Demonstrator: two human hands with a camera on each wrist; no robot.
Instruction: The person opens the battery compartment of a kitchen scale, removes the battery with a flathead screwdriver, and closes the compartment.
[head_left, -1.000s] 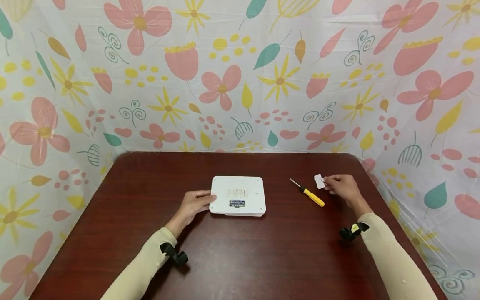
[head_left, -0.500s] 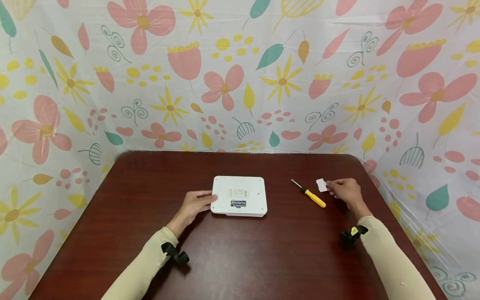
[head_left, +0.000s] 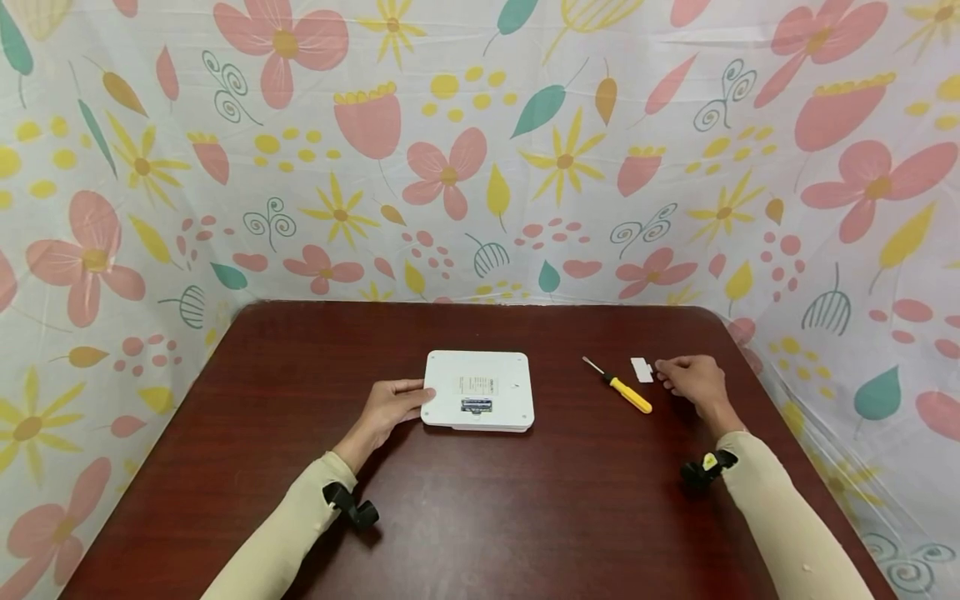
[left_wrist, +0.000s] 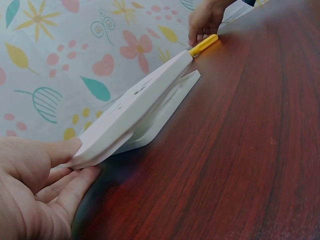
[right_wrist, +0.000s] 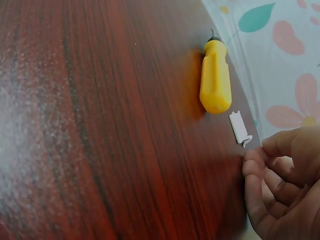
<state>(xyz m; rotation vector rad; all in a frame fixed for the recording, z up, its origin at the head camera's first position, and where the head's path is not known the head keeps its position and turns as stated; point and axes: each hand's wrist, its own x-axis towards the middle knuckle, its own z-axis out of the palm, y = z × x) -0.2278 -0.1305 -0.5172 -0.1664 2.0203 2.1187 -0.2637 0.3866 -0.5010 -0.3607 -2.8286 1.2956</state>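
Note:
Face down on the table lies a white kitchen scale [head_left: 480, 367], its label and an uncovered compartment with batteries [head_left: 476, 406] facing up. My left hand [head_left: 390, 406] pinches the scale's left edge, thumb on top and fingers beneath; the left wrist view shows that edge from the side. Over on the right, the small white battery cover [head_left: 641, 370] rests flat on the wood with its clip toward my right hand [head_left: 692, 382]. The fingertips [right_wrist: 252, 155] of that hand are right by the clip, loosely bent and holding nothing.
A screwdriver [head_left: 628, 394] with a yellow handle lies between the scale and the battery cover, its tip pointing to the back left. The dark red wooden table [head_left: 480, 517] ends at a flower-patterned curtain [head_left: 465, 167] behind and at both sides.
My right hand has lowered the battery cover onto the table and let go of it, drawing slightly to the right. The left hand keeps its grip on the scale.

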